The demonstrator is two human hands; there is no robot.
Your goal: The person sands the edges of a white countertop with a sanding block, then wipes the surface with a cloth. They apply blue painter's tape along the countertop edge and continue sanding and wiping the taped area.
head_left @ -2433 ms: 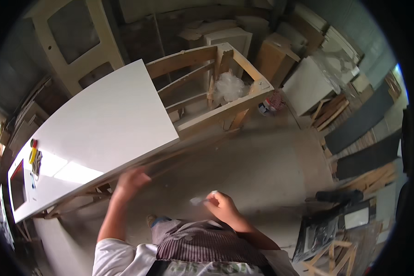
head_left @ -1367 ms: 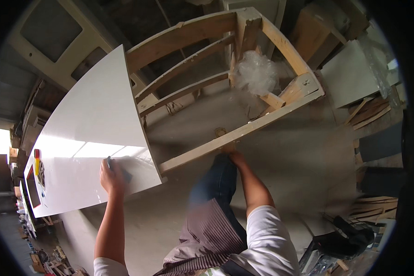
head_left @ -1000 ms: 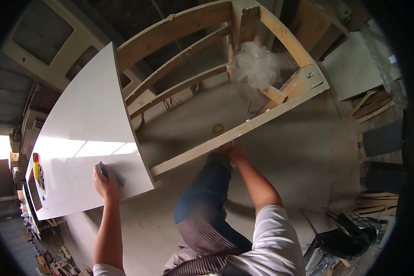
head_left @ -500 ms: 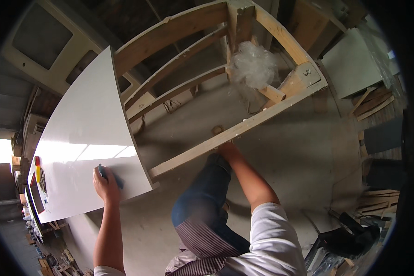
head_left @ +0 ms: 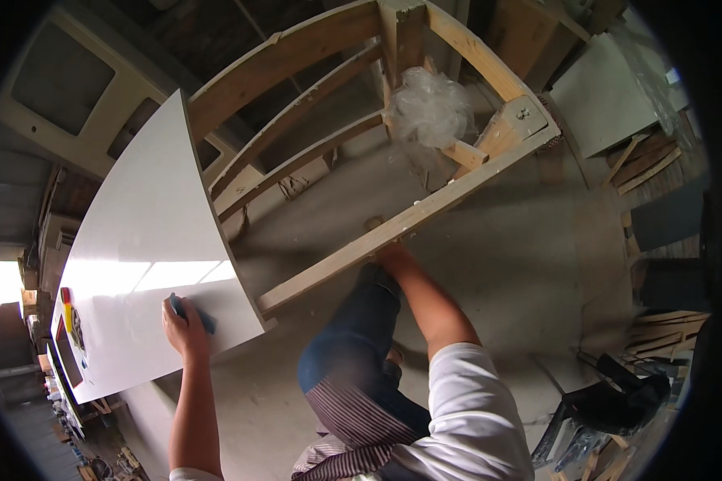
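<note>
My left hand [head_left: 186,330] is closed round a dark blue pad [head_left: 205,319], which may be a cloth or a sponge. It presses the pad onto a glossy white panel [head_left: 148,216] near the panel's near right corner. My right hand [head_left: 388,252] is at the near wooden rail [head_left: 329,275] of a timber frame and seems wrapped round it from below. The rail hides most of its fingers. A yellow and red tool [head_left: 67,309] lies at the panel's left end.
Crumpled clear plastic film [head_left: 431,108] hangs in the timber frame's far right part. A pale board [head_left: 602,92] stands at the right. Scrap wood strips [head_left: 666,333] and a black object [head_left: 614,397] lie at the lower right. Behind the panel is a cream frame with openings [head_left: 96,140].
The view has turned slightly, so the frame and panel sit a little differently in the picture. My left hand and the pad stay near the same panel corner; my right hand stays at the rail.
</note>
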